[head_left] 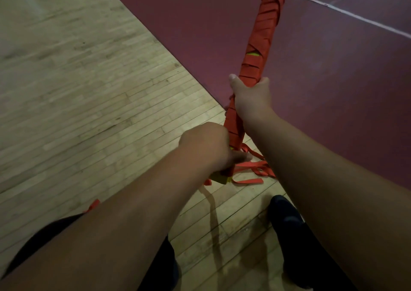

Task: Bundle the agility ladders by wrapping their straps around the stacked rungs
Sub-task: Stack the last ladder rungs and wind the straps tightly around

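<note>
The ladder bundle [261,45] runs as one long roll from the centre of the frame up to the top edge, right of centre, tilted slightly to the right. It is held off the ground. Red strap [266,16] is wound round it in slanting turns nearly all the way along, and a sliver of yellow rung shows through a gap about halfway up.

The right hand [251,97] grips the roll at its middle, fingers curled round the far side and the thumb lying up along the left edge. The left hand [206,148] is closed round the lower end, its thumb pressed against the wraps. The yellow rung ends [219,178] poke out just below that fist.

Loose strap loops [255,171] trail from the lower end, between the two forearms. Another red strap end [92,205] shows at the left forearm's edge, lower left.

Underneath, the wooden floor [89,90] fills the left and bottom of the frame. A maroon court surface [333,90] crossed by a white line [355,15] fills the upper right. A dark shoe [287,219] stands on the boards at lower right, and black shorts [40,239] show at lower left
</note>
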Tool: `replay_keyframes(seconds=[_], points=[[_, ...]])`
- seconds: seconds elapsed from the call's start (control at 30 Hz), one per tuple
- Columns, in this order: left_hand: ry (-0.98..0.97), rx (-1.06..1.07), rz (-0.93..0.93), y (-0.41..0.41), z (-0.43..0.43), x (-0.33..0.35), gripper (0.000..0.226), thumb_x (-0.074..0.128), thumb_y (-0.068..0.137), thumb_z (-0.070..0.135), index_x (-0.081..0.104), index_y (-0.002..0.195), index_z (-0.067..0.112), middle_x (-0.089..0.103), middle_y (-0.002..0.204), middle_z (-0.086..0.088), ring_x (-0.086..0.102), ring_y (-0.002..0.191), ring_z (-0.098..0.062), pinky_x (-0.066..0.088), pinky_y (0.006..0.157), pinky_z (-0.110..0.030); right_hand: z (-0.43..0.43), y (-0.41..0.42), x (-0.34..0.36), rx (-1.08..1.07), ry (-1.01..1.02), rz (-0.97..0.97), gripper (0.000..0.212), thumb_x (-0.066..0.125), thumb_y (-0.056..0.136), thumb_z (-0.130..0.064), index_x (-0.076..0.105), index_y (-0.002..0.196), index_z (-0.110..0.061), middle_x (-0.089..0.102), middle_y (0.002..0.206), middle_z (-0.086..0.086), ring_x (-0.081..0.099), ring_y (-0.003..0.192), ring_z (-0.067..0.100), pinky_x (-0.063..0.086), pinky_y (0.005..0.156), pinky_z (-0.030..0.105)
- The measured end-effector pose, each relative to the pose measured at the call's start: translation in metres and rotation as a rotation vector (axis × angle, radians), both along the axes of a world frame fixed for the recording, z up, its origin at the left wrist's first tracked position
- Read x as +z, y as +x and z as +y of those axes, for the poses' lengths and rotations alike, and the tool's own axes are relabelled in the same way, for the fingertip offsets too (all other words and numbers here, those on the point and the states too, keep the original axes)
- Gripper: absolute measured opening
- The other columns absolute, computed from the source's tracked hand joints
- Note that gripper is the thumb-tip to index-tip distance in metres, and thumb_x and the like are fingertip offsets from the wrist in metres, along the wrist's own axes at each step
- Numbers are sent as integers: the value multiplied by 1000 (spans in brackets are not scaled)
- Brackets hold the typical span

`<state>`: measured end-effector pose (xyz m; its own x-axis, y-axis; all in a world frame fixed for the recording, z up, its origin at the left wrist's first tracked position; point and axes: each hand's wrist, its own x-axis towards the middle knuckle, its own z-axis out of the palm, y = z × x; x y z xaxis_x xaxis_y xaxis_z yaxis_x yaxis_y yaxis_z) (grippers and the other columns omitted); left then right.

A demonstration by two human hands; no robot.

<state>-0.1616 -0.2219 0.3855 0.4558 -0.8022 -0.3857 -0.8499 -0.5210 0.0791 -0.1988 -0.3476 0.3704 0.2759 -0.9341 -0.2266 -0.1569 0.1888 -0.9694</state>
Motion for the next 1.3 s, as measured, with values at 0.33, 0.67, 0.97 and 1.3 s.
replay_keyframes(seconds=[0.33, 0.67, 0.97, 1.3], points=[[-205, 138, 284, 19, 0, 13, 48, 80, 73, 71, 73, 74, 23, 71, 71, 3, 71, 68, -16, 63, 72, -39, -6, -12, 11, 43, 197, -235, 44, 74, 101, -38, 52, 129, -12, 67, 112, 20, 75, 78, 28, 65, 62, 39], [-95, 25, -36, 11, -5, 9, 63, 69, 82, 85, 66, 85, 22, 66, 82, 1, 65, 72, -17, 52, 66, -33, -6, -8, 9, -86, -16, 55, 49, 69, 100, -50, 47, 130, -18, 64, 111, 2, 69, 95, 23, 63, 91, 51], [-268, 121, 670, 37, 4, 25, 35, 85, 84, 58, 79, 95, 26, 81, 84, 7, 79, 78, -9, 63, 83, -33, -6, -17, 23, 54, 240, -297, 50, 81, 89, -43, 58, 125, -18, 72, 106, 8, 76, 90, 26, 65, 76, 44], [-258, 75, 1061, 43, 12, 28, 62, 79, 84, 69, 74, 107, 12, 79, 91, -8, 72, 79, -22, 57, 74, -31, 0, -22, 40, 289, 548, -687, 28, 70, 100, -41, 60, 106, -15, 63, 75, -1, 62, 58, 10, 53, 52, 25]])
